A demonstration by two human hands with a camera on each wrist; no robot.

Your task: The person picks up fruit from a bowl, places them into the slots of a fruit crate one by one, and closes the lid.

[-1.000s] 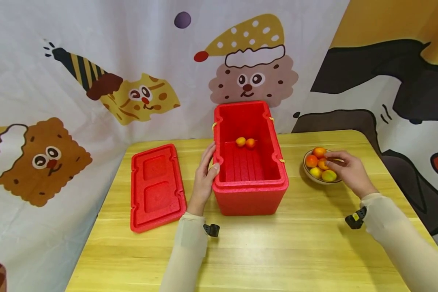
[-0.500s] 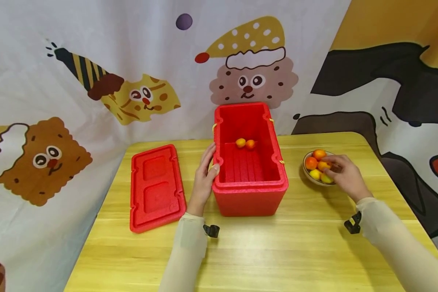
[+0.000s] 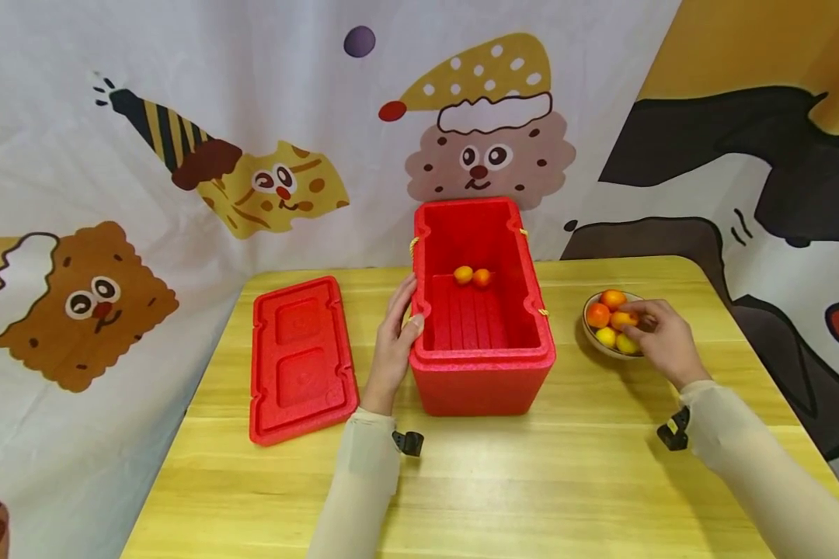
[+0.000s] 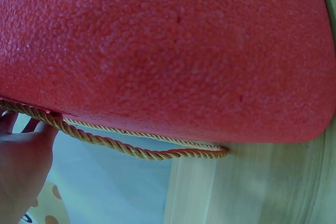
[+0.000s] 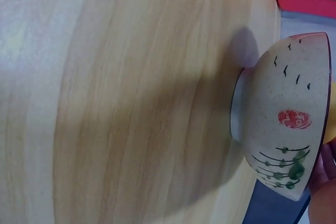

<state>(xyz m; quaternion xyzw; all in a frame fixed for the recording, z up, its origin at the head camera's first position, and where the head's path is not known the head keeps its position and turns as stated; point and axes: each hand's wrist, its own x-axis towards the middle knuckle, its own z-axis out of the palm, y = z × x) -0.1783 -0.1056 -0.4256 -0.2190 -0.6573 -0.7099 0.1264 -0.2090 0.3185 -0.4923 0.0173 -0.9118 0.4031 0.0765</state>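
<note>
A red foam box stands lidless on the table, with two small orange-yellow fruits at the far end of its floor. My left hand rests along its left wall, fingers fairly straight and thumb at the rim. In the left wrist view, a twisted gold rope hangs by that wall near the fingers. On the right, a patterned ceramic bowl holds several orange, red and yellow fruits. Over it, my right hand pinches a small orange fruit with thumb and fingers; its far side is hidden by the fingers.
The red lid lies flat on the wooden table, left of the box. A printed cloth with cartoon figures hangs behind the table, close to the box's back. Each wrist carries a small black camera.
My right hand has moved slightly left and further into the bowl, its fingertips closing on an orange fruit. The left hand keeps its place on the box.
</note>
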